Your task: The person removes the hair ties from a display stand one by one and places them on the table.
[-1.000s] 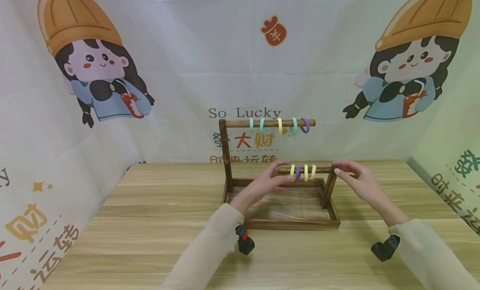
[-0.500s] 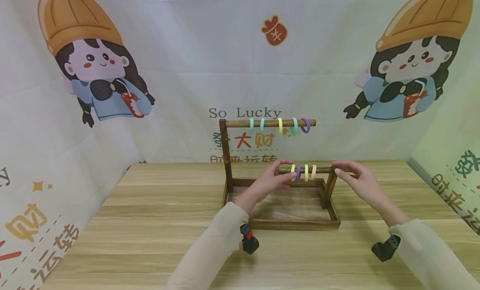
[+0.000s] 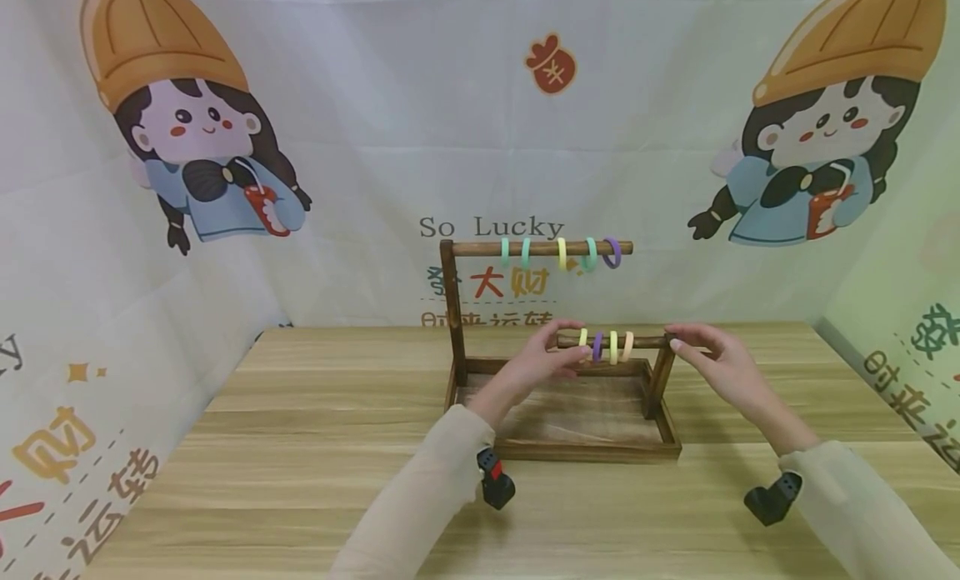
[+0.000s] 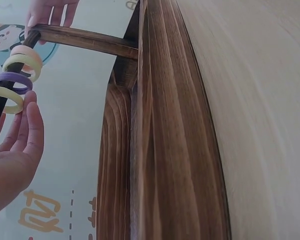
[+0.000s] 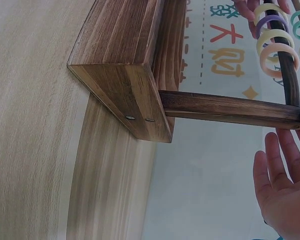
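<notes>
A brown wooden rack point(image 3: 453, 313) with two bars stands on the table. Its lower bar point(image 3: 647, 342) carries a yellow ring point(image 3: 582, 335) near the free left end, then a purple ring point(image 3: 597, 347), another yellow ring point(image 3: 613, 347) and a peach ring point(image 3: 627, 347). My left hand point(image 3: 534, 362) pinches the outermost yellow ring between thumb and fingers, as the left wrist view shows at the ring point(image 4: 5, 92). At the other end, my right hand point(image 3: 726, 367) grips the top of the short post point(image 5: 230, 108), thumb in front and fingers behind.
Above, the upper bar point(image 3: 480, 248) holds several green, yellow and purple rings, its right end free. The rack's shallow tray point(image 3: 585, 451) lies beneath both bars. A printed cloth point(image 3: 360, 188) hangs behind the wooden table point(image 3: 300, 447).
My left hand has moved right onto the outermost yellow ring, which now sits slightly farther left of the purple one. My right hand stays on the post.
</notes>
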A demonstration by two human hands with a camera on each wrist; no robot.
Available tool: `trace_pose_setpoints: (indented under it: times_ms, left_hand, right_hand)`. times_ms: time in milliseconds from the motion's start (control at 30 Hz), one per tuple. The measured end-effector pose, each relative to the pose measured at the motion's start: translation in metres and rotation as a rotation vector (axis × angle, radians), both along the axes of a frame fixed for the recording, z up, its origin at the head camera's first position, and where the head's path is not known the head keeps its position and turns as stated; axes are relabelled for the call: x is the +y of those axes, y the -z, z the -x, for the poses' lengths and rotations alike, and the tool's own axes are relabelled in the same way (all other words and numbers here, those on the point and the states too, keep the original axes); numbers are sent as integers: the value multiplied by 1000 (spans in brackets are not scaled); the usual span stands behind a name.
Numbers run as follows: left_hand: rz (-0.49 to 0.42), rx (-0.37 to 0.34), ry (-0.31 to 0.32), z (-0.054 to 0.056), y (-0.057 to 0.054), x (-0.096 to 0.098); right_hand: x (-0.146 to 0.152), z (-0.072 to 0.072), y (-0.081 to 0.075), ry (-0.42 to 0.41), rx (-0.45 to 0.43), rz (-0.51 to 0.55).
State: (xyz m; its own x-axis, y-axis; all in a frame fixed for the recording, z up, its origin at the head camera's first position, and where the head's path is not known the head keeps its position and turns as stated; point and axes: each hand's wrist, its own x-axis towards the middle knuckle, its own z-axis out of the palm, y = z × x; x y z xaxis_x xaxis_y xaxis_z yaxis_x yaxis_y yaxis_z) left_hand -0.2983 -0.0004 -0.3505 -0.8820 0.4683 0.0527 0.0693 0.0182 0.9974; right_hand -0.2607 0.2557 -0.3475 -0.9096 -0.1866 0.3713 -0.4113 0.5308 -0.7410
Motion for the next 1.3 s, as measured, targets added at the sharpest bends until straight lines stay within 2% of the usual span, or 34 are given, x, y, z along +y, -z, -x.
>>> trace_pose_setpoints:
  times_ms: [400, 600, 800, 867, 1033, 1233, 1300]
  left_hand:
    - [1, 29, 2, 1, 0, -15]
    - [21, 55, 1, 0, -2, -26]
    - [48, 55, -1, -2, 2, -38]
    - [55, 49, 2, -6, 0, -42]
    - [94, 64, 14, -23, -14, -54]
    - [134, 100, 37, -30, -13, -69]
    - [152, 98, 27, -34, -16, -72]
  right_hand:
    - [-1, -3, -1, 7, 7, -29]
    - [0, -2, -1, -1, 19, -16]
    - [-1, -3, -2, -1, 22, -26]
    - [-2, -4, -2, -5, 21, -20]
    - [-1, -2, -1, -16, 23, -7]
    - [-1, -2, -1, -16, 18, -11]
    - [-1, -3, -1, -17, 17, -10]
